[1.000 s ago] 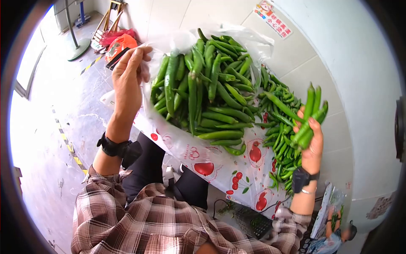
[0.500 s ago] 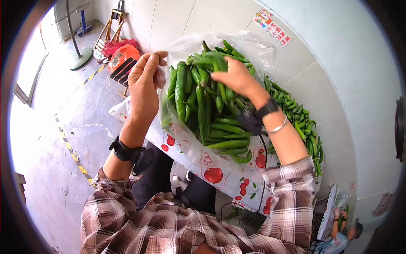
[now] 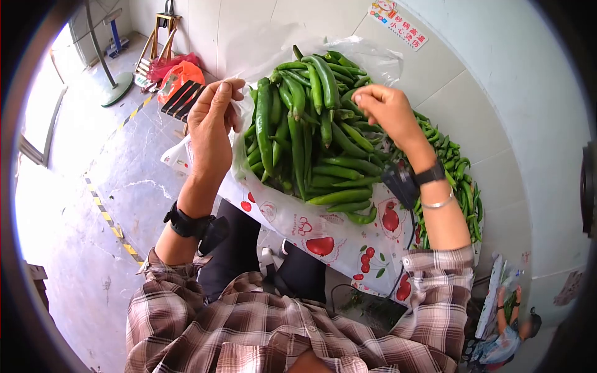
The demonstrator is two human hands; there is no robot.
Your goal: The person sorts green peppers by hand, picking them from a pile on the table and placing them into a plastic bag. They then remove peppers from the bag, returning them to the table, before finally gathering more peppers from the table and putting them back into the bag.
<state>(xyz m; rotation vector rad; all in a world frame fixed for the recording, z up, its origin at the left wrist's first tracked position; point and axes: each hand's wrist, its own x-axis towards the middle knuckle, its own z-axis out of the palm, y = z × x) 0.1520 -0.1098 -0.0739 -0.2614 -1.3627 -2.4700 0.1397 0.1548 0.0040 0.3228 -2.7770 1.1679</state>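
Observation:
My left hand [image 3: 214, 121] pinches the edge of a clear plastic bag [image 3: 240, 158] at its left side. The bag is full of long green chili peppers [image 3: 298, 140], heaped up and spilling towards its front. My right hand [image 3: 388, 112] hovers at the right side of the heap, loosely curled with nothing visible in it. Below the bag lies a white tablecloth [image 3: 348, 242] printed with red fruit. A second, larger spread of green peppers [image 3: 460, 174] lies to the right, partly behind my right forearm.
A black device with a cable [image 3: 401, 183] hangs by my right wrist. At the back left stand a folded wooden stool [image 3: 163, 37], an orange bag [image 3: 180, 79] and a round-based stand [image 3: 117, 90]. Another person [image 3: 502, 342] handles greens at the lower right.
My right hand has let go of a few peppers on top of the heap and drawn back to the right. My left hand keeps its hold on the bag.

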